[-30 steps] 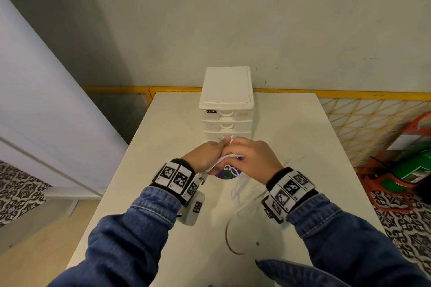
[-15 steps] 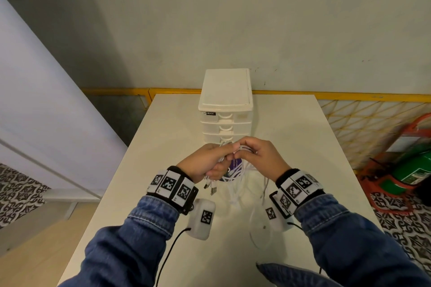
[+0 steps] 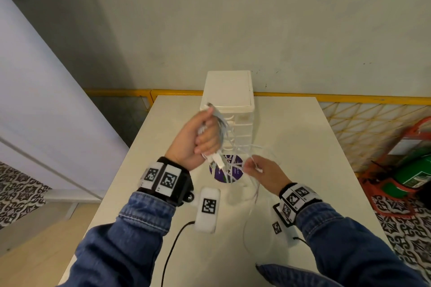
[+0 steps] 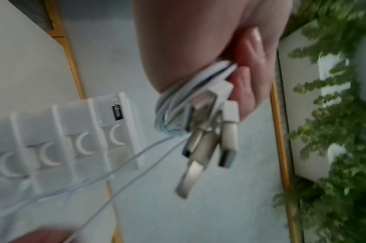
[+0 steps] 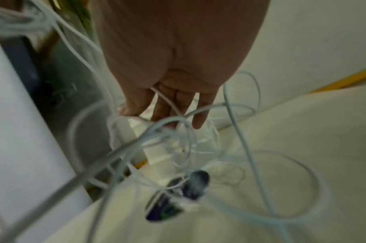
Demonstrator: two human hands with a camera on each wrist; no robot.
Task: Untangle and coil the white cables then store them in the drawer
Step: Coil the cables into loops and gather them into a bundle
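Note:
My left hand (image 3: 203,138) is raised in front of the white drawer unit (image 3: 229,91) and grips a bundle of white cables (image 3: 220,123) in its fist. USB plugs (image 3: 217,162) stick out below the fist. The left wrist view shows the bundle (image 4: 190,98) wrapped in the fingers, the metal plugs (image 4: 207,148) and the drawer unit (image 4: 74,131) with all drawers shut. My right hand (image 3: 255,168) is lower and to the right, pinching a thin strand. Loose loops (image 5: 244,125) hang from that hand (image 5: 171,102) to the table.
A round purple sticker (image 3: 227,171) lies on the white table (image 3: 303,147) under the strands. A yellow mesh fence (image 3: 373,119) runs behind and to the right of the table. A green and orange object (image 3: 417,175) stands on the floor at the right.
The hands were together in front of the drawers; now they are apart. My left hand has risen with the bundle, and the right hand has dropped to the right with a strand.

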